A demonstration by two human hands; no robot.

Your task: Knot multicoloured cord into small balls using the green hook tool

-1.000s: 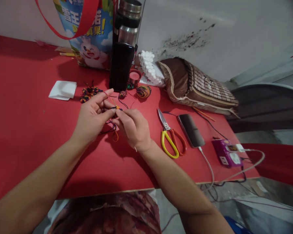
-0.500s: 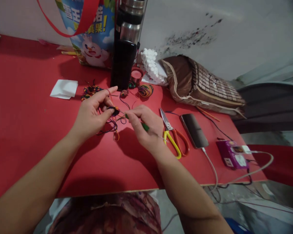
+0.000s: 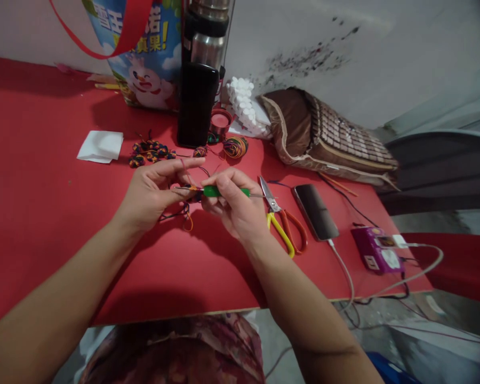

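My left hand [image 3: 146, 192] pinches a small dark and orange crocheted piece [image 3: 194, 195], with its index finger stretched out and yarn looped around it. In my right hand [image 3: 240, 205] is a crochet hook [image 3: 227, 191] with a green grip, held level. The hook's tip meets the piece at my left fingertips; the exact stitch is too small to make out. Loose dark and orange yarn ends [image 3: 187, 220] hang below the piece. Behind my left hand lies a cluster of finished-looking knotted pieces [image 3: 152, 151]. A multicoloured yarn ball [image 3: 236, 146] rests farther back.
Scissors [image 3: 282, 218] with yellow and orange handles lie right of my right hand, beside a charging phone [image 3: 316, 212]. A purple power box [image 3: 378, 249] sits near the right edge. Behind stand a dark upright phone [image 3: 198, 106], a metal flask [image 3: 206, 50] and a printed bag [image 3: 150, 74].
The hook has swung from slanting to nearly level, and its tip has moved left across the crocheted piece. My right hand has turned and come closer to my left hand. The view has shifted slightly.
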